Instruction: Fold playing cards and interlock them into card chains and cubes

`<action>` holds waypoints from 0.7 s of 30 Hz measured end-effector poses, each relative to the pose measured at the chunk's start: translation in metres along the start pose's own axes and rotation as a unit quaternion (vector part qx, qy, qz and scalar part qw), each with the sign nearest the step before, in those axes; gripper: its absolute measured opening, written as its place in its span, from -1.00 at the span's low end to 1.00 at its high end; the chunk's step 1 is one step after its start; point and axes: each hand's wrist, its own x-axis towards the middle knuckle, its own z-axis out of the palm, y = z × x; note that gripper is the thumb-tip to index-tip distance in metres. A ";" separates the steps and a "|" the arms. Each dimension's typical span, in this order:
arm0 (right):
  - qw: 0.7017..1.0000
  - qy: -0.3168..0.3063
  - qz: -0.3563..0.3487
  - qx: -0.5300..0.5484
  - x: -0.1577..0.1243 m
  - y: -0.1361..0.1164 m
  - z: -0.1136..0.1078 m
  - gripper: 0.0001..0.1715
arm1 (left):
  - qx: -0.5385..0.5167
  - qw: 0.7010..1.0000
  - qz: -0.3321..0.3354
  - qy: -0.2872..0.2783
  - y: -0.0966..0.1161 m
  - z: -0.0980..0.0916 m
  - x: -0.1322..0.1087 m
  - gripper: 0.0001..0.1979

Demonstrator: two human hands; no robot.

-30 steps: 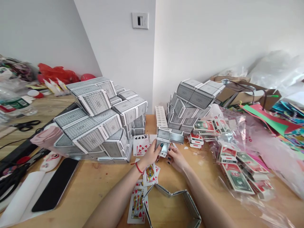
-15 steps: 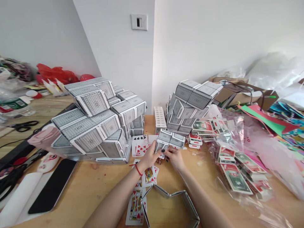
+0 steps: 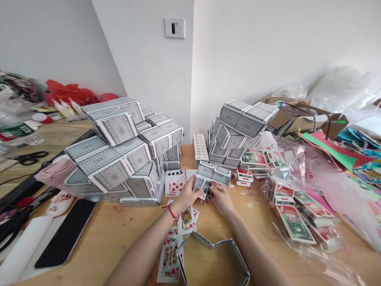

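My left hand (image 3: 188, 195) and my right hand (image 3: 218, 196) meet at the middle of the wooden table (image 3: 125, 234). Both pinch a small folded block of grey-backed playing cards (image 3: 212, 175), which rests on the table before them. The left thumb and fingers close on its left end, the right fingers on its lower edge. A red band circles my left wrist. Face-up cards (image 3: 186, 218) lie under and behind my hands. A bent chain of joined cards (image 3: 220, 246) stands on edge near me.
A big pile of card blocks (image 3: 119, 151) sits at the left, a smaller stack (image 3: 238, 127) by the wall. Card packs in plastic (image 3: 294, 214) lie right, coloured paper (image 3: 336, 151) beyond. A dark phone (image 3: 67, 234), scissors (image 3: 29, 157) and a bottle (image 3: 18, 133) are left.
The two hands closed in on the small card block and shifted it slightly; the card the left hand held up a second ago is no longer raised.
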 end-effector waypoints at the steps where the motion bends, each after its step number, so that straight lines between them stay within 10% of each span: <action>1: 1.000 0.001 0.008 0.026 0.000 -0.001 0.001 -0.57 | -0.005 1.000 -0.006 -0.009 0.001 0.000 0.000 -0.67; 21: 0.992 0.064 0.019 0.108 -0.007 -0.001 0.011 -0.71 | -0.020 1.000 -0.008 -0.015 0.003 0.010 0.001 -0.64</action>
